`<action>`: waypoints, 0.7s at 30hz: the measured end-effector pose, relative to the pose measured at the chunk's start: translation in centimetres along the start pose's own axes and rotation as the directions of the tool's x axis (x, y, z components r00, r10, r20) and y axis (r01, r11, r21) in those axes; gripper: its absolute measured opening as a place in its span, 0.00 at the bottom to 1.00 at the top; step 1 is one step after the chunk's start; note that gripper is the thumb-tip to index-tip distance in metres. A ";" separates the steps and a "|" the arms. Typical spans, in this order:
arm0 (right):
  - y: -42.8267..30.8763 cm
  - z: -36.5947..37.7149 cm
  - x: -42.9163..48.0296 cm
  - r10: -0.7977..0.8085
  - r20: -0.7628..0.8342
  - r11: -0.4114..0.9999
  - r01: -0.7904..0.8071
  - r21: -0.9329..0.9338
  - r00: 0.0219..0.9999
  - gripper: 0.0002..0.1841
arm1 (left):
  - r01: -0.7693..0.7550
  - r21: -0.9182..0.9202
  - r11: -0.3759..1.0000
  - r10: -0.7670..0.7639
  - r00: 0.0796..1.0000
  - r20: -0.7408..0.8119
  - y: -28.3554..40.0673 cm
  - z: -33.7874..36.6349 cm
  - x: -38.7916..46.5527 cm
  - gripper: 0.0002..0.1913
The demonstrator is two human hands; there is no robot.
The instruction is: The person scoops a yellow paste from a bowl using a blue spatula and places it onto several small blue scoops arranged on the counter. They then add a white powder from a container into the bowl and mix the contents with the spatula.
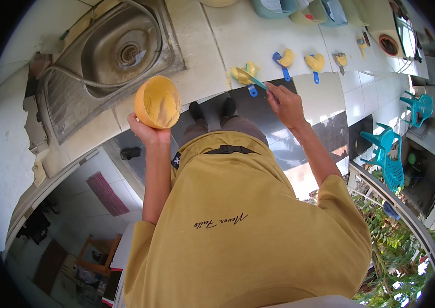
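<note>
My left hand holds an orange-yellow bowl from below, tilted so its inside shows, smeared with yellow paste. In my right hand is the teal handle of a flat-bladed spreading tool. Its blade lies over yellow paste on a blue-handled tool at the counter's front edge. Farther right lie a blue-handled tool, another blue-handled tool and a grey metal tool, each bearing a lump of yellow paste. A smaller paste-covered tool lies beyond them.
Left on the pale tiled counter is a stainless steel sink with a hose across it. Several plastic containers stand at the back. Teal plastic chairs are at the right. My feet stand on dark floor tiles.
</note>
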State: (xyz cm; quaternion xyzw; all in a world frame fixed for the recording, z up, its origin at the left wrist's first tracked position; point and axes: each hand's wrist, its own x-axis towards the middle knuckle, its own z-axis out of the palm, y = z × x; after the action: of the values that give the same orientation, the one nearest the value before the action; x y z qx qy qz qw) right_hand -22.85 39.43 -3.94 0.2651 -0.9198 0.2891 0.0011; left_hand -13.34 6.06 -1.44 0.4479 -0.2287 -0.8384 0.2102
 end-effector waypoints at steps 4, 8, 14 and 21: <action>-0.3 0.2 0.4 -0.033 -0.020 0.999 0.032 -0.034 0.999 0.15 | -0.001 -0.017 1.000 0.001 1.000 -0.004 0.3 -0.7 0.3 0.25; -0.5 0.5 0.9 -0.038 -0.008 0.998 0.037 -0.055 0.999 0.16 | 0.015 -0.036 0.999 -0.015 1.000 -0.014 0.6 -1.1 0.2 0.25; -0.9 0.6 1.4 -0.056 0.026 0.995 0.058 -0.076 0.998 0.16 | 0.031 -0.057 0.998 -0.033 0.999 -0.033 0.8 -1.8 0.2 0.25; -1.3 0.9 1.8 -0.046 0.044 0.994 0.051 -0.100 0.998 0.16 | 0.013 -0.049 0.999 -0.015 0.999 -0.031 1.2 -2.6 0.6 0.27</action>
State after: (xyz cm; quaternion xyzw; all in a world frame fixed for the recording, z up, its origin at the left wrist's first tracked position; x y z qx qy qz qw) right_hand -23.69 37.19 -3.69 0.2930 -0.9264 0.2366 0.0023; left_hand -11.30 4.27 -2.46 0.4573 -0.2018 -0.8380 0.2189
